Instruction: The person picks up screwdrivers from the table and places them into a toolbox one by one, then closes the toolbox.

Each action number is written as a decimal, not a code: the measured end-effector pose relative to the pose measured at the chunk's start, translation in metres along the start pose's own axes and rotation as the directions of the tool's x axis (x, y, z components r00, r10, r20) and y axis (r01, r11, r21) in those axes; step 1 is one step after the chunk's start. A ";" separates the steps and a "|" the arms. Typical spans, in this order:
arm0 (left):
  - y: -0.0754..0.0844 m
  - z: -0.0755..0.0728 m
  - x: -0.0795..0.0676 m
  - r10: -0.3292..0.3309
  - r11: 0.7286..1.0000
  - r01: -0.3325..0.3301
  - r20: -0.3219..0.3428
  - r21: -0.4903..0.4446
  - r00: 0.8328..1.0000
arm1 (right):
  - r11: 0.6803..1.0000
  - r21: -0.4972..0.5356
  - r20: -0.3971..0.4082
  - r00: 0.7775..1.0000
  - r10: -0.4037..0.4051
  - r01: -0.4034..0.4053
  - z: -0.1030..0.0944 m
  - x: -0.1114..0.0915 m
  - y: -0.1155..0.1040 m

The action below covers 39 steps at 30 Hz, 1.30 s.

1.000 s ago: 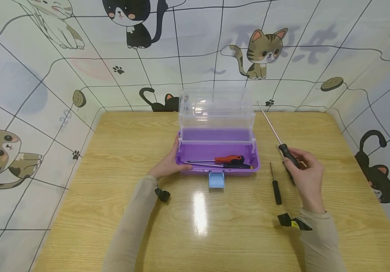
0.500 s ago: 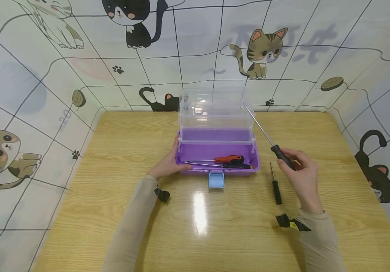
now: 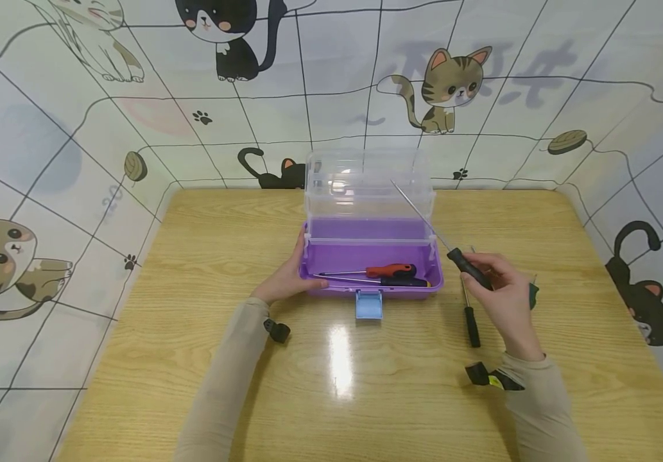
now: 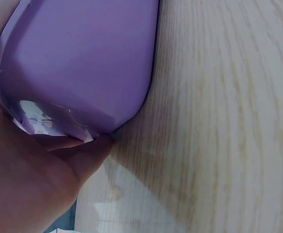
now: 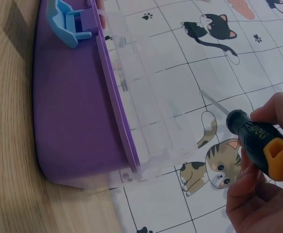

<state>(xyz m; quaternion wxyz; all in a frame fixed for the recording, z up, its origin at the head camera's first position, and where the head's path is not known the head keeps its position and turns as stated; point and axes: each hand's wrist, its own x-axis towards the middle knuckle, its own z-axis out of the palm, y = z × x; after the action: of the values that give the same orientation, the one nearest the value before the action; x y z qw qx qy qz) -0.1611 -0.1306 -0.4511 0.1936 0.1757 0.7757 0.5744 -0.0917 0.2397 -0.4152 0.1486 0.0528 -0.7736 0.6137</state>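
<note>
A purple toolbox (image 3: 337, 254) stands on the table with its clear lid (image 3: 368, 186) raised. My left hand (image 3: 285, 277) grips its left end, thumb over the front rim; in the left wrist view, fingers wrap the purple wall (image 4: 83, 58). To the right, my right hand (image 3: 507, 301) holds a long screwdriver (image 3: 467, 265) by its black handle, raised, shaft pointing up-left in front of the lid. The right wrist view shows the handle's yellow end (image 5: 277, 158). Inside the box lie a red-handled screwdriver (image 3: 389, 271) and a black-handled one (image 3: 400, 282).
A small black screwdriver (image 3: 472, 327) lies on the wooden table (image 3: 400, 398) right of the box. Beside my right hand, a green-handled tool (image 3: 533, 296) is partly hidden. The blue latch (image 3: 369, 305) hangs at the box's front. Cat-patterned walls close the back and sides.
My right hand has moved left with the screwdriver, whose tip swings from beside the lid to in front of it. The green handle has come into view. My left hand stays on the box.
</note>
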 end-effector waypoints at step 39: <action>0.000 0.000 0.001 0.020 1.000 -0.021 -0.007 -0.019 1.000 | 0.983 0.070 0.355 0.917 -0.181 0.167 0.021 -0.005 -0.010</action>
<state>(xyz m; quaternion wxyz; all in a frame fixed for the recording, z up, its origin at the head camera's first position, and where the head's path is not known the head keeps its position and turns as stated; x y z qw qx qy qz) -0.1618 -0.1304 -0.4514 0.1866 0.1797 0.7689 0.5846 -0.0880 0.2162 -0.4114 0.0575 0.2357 -0.7682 0.5924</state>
